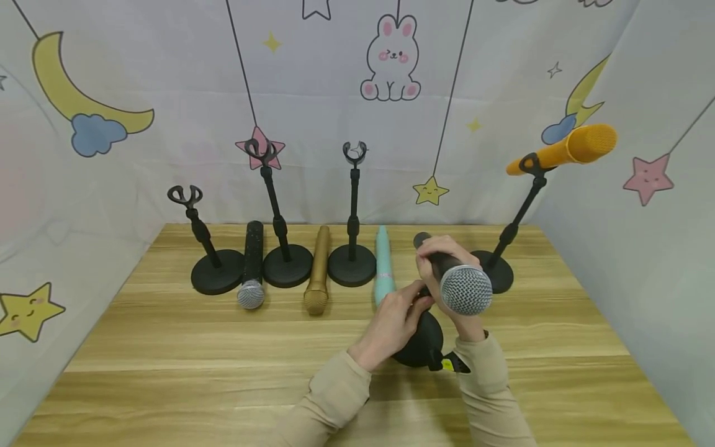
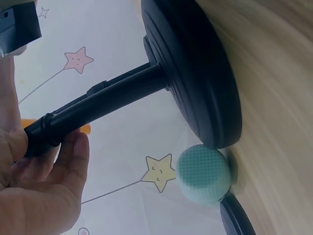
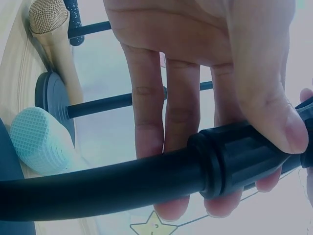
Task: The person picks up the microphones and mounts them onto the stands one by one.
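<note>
A black microphone with a silver grille (image 1: pixel 466 290) points toward me at the top of a small black stand. My right hand (image 1: pixel 447 251) has its fingers curled over the handle. Lower down, my left hand (image 1: pixel 393 320) grips the ribbed collar (image 3: pixel 234 156) of that stand's pole (image 2: pixel 112 98); thumb and fingers lie on opposite sides of it in the right wrist view. The round base (image 1: pixel 427 341) is partly hidden behind my left hand. Just left of the stand lies a turquoise microphone (image 1: pixel 383 261). Whether a clip holds the black microphone is hidden.
An orange microphone (image 1: pixel 564 149) sits in a stand (image 1: pixel 508 233) at the right. Leftward stand three others with bare clips: one (image 1: pixel 353 211), another (image 1: pixel 275 205) and a shorter one (image 1: pixel 203 236). Between them lie a gold microphone (image 1: pixel 318 267) and a speckled black one (image 1: pixel 253 261).
</note>
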The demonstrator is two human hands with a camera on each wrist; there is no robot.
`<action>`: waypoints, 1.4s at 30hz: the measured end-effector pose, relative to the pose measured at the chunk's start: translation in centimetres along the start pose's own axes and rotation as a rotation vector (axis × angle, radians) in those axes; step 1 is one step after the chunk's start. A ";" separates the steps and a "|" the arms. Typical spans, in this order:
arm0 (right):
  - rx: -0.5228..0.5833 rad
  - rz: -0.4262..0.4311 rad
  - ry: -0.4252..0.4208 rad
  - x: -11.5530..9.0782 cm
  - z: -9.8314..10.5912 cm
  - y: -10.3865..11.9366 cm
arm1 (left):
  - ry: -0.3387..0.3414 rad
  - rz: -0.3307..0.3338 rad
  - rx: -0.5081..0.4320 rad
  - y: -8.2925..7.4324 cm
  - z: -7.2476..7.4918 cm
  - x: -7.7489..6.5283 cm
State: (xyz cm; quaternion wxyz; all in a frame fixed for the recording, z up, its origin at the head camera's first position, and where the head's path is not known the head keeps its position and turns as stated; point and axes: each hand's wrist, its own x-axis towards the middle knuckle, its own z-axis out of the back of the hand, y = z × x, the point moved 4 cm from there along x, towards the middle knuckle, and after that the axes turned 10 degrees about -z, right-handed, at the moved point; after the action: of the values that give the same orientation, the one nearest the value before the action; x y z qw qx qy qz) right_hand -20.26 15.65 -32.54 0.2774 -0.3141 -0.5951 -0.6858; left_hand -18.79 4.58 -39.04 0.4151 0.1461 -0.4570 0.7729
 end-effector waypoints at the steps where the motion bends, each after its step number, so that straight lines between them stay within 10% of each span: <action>1: -0.011 -0.005 0.001 0.0 0.1 0.0 | 0.003 -0.001 -0.007 0.0 0.0 0.0; 21: -0.044 0.069 0.216 1.0 1.0 0.3 | 0.268 0.116 -0.001 1.2 1.5 -0.2; 35: -0.210 -0.384 0.518 0.0 4.7 -0.5 | 0.455 0.223 0.048 2.5 2.2 -1.3; 42: -0.481 -0.526 0.623 -0.6 6.8 -1.6 | 0.575 0.258 0.058 2.7 1.3 -1.7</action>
State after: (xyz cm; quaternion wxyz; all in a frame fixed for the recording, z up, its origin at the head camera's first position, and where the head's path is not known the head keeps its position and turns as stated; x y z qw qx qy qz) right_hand -20.40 22.58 -33.44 0.1792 0.0126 -0.3672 -0.9126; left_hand -20.02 2.03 -40.94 0.4216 -0.1256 -0.3137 0.8415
